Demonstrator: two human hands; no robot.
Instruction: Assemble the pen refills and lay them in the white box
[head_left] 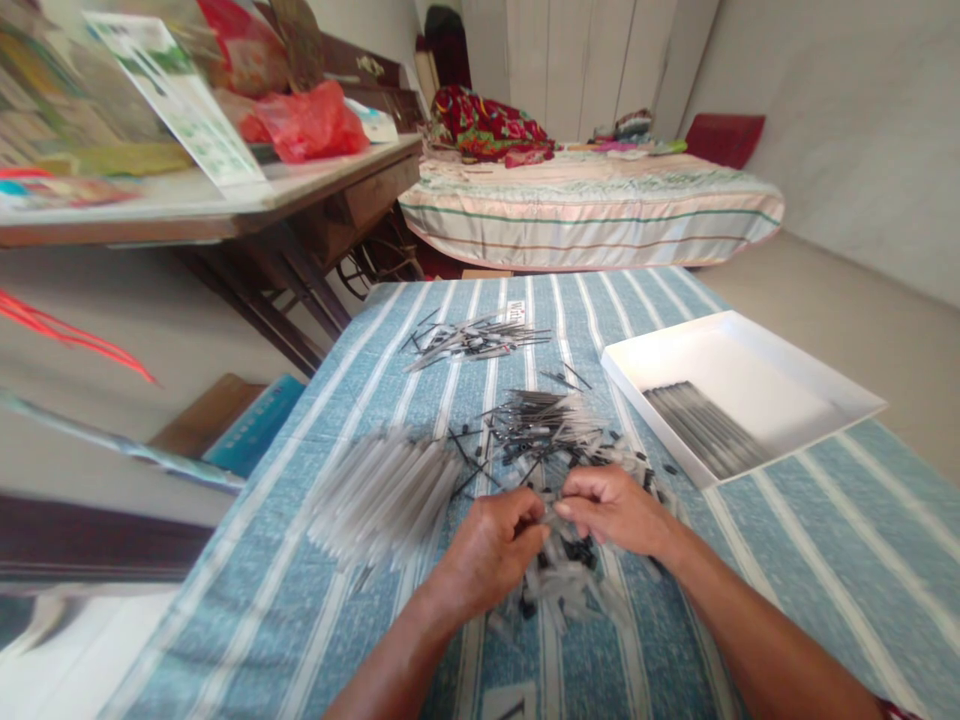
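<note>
Working from the head view, clock set on the two hands, 12 away from the wearer. Writing first: a small printed label [515, 312] at 12 on the striped cloth [840, 520], sideways, seemingly starting with W, rest unclear; a white patch at 6, cut by the lower edge, bears one dark stroke. Containers: shallow white box [795, 350] at 2, open-topped, a row of dark grey tubes [701, 425] side by side along its near left part. Left hand [499, 545] and right hand [611, 508] nearly meet over a heap of small clear and black parts [574, 580]. Fingers of both curled in towards the thumbs; cannot tell whether a part is pinched between them, for blur and smallness. Pale translucent tubes [390, 490] lie bundled at 9, near the left hand. Thin dark rods [536, 415] spread at 12, just beyond the hands, running into the heap; a second loose pile [480, 338] at 11, farther off. At 10, off the cloth, a blue box [255, 425]; at 11, a desk [375, 190] bearing a red plastic bag [315, 120]. Bed [585, 220] at 12, well beyond. Heap, rods and translucent tubes crowd the cloth around the hands.
</note>
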